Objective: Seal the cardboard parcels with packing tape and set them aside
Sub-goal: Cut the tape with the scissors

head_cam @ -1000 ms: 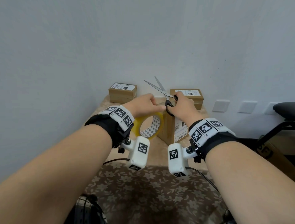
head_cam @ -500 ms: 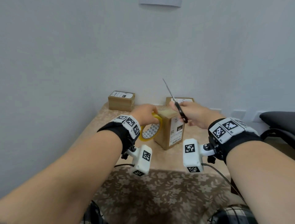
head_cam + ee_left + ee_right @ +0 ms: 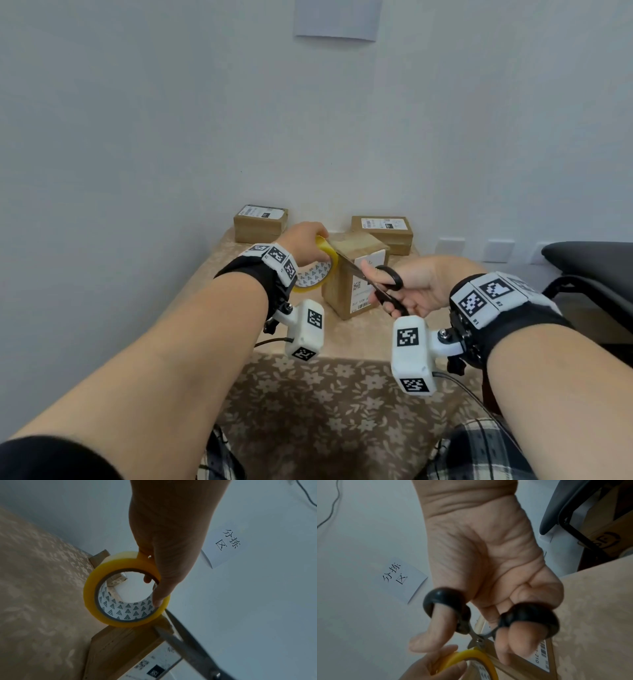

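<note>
Left hand (image 3: 303,245) grips yellow tape roll (image 3: 317,274) at frame centre, beside upright cardboard parcel (image 3: 352,274) | right hand (image 3: 416,286) fingers through black scissors (image 3: 387,284) handles, blades reaching the parcel's top edge | two more parcels (image 3: 260,224) behind by wall.

We can't see left hand (image 3: 303,241) fingertips in head view, hidden behind tape roll (image 3: 317,272). Scissors (image 3: 188,642) handles cut off at frame edge in left wrist cam. Parcel (image 3: 356,274) label text too small, prob. unreadable.
</note>
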Available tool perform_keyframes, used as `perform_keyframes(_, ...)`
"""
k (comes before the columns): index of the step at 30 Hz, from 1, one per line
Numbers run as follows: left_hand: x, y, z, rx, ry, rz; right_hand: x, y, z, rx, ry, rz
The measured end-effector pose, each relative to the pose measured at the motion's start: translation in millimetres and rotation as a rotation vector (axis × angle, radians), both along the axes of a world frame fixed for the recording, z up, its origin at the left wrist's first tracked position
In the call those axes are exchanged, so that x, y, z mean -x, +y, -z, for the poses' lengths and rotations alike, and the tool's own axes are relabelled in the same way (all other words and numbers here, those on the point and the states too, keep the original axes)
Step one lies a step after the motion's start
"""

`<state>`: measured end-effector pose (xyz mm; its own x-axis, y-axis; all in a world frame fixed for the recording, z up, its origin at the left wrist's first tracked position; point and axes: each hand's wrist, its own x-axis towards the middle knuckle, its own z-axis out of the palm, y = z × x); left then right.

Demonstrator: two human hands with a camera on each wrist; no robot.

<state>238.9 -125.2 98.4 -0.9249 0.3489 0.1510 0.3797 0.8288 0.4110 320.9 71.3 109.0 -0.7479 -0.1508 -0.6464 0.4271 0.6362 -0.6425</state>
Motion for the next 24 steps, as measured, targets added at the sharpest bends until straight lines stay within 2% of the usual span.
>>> perform_keyframes(6, 9, -9, 2, -0.030, -0.076, 0.042, 6, -8, 22, 0.078, 0.046, 0.051)
perform_keyframes(12, 10, -5, 2, -0.045, -0.114, 0.091, 21, -24, 36, 0.222, 0.143, 0.184)
perform_keyframes(20, 18, 5, -4, -0.070, -0.204, -0.036, 33, -28, 40, 0.207, 0.220, 0.161)
perform_keyframes(24, 25, 11, -1, 0.067, -0.202, -0.123, 34, -27, 39, 0.184, 0.248, 0.123)
